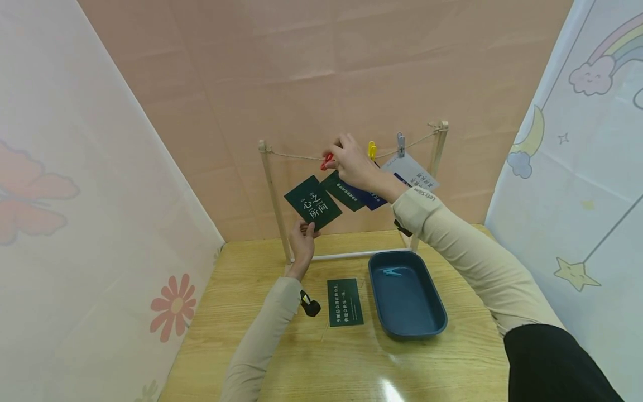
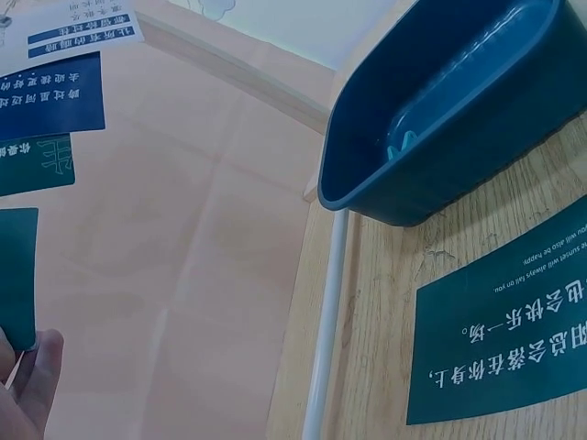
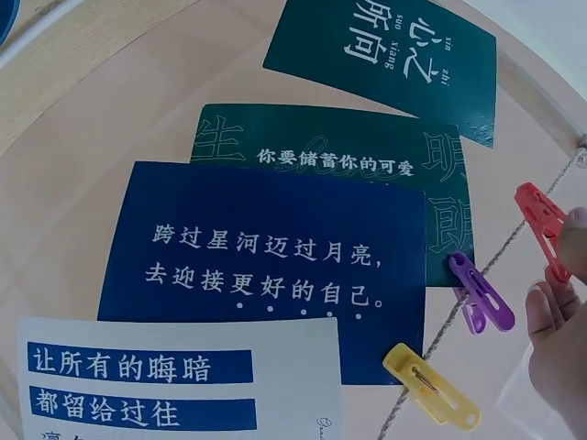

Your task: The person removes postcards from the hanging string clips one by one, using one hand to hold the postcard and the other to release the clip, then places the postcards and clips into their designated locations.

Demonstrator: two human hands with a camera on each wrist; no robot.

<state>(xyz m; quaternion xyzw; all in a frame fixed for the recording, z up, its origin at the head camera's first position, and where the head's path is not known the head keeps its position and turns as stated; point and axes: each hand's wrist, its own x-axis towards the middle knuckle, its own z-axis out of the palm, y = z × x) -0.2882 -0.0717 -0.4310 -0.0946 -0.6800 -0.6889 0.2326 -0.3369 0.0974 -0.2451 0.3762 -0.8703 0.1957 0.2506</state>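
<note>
My left hand (image 1: 302, 243) pinches a dark green card (image 1: 312, 201) with white lettering by its lower corner, left of the hanging cards. Up at the rope (image 1: 297, 156), my right hand (image 1: 355, 164) holds a red clothespin (image 1: 326, 161) between thumb and fingers; the right wrist view shows it beside the rope. A purple clothespin (image 3: 481, 293) grips another green card (image 3: 321, 147) on the rope. Beside that hang a blue card (image 3: 266, 257) under a yellow clothespin (image 1: 372, 149) and a white card (image 1: 414, 172) under a grey clothespin (image 1: 401, 144).
A wooden frame (image 1: 274, 195) carries the rope, with a white bar (image 1: 346, 255) low across it. On the table (image 1: 241, 312) lie a green card (image 1: 345, 302) and, right of it, a blue basin (image 1: 409, 312) with a light blue clothespin (image 1: 392, 272) inside. Printed cloth walls stand at both sides.
</note>
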